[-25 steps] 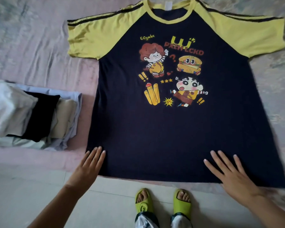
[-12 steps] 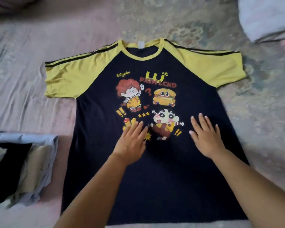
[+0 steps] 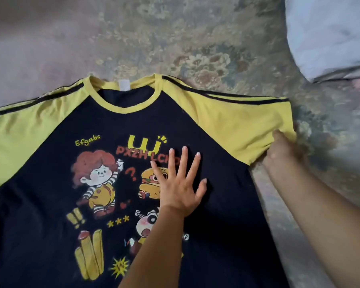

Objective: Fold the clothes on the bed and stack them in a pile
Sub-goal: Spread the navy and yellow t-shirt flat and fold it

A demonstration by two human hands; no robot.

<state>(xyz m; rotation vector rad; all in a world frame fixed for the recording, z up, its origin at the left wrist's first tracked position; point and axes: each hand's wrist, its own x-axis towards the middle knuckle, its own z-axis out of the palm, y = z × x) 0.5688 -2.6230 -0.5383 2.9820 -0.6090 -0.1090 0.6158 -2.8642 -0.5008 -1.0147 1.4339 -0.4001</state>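
Note:
A navy T-shirt (image 3: 50, 235) with yellow raglan sleeves and a cartoon print lies flat, face up, on the bed. My left hand (image 3: 180, 181) rests palm down with spread fingers on the chest print, just right of the middle. My right hand (image 3: 283, 150) is closed on the lower hem of the shirt's yellow right-side sleeve (image 3: 237, 125), where the cloth bunches under the fingers. The other yellow sleeve (image 3: 19, 138) lies spread out at the left.
The floral bedsheet (image 3: 175, 42) stretches beyond the collar. A white pillow or folded bedding (image 3: 330, 32) sits at the top right corner. The pile of folded clothes is out of view.
The view has moved closer, towards the collar. My left hand slid up the chest print. My right hand went out to the right sleeve and closed on its hem.

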